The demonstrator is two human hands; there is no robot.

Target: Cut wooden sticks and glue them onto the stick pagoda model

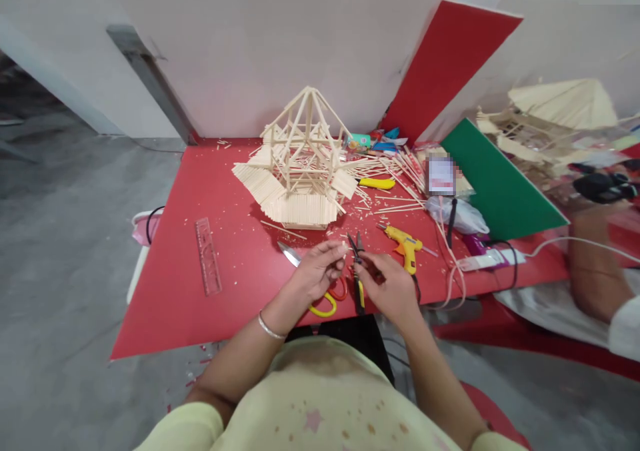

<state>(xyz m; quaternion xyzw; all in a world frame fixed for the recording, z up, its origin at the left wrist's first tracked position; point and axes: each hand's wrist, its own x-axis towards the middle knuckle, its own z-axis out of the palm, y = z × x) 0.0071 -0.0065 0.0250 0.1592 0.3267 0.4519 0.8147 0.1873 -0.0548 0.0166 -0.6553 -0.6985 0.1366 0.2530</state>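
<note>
Left hand (319, 270): fingers pinched narrowly on a small pale piece (345, 245). Right hand (393, 286): fingers at black-and-yellow pliers (359, 296); whether gripping cannot be determined. Wooden-stick model (300, 208) stands on the red table (163, 264), beyond both hands.

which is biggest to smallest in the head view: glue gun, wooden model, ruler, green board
1. wooden model
2. green board
3. ruler and glue gun, too alike to rank: one long and narrow, the other compact
</note>
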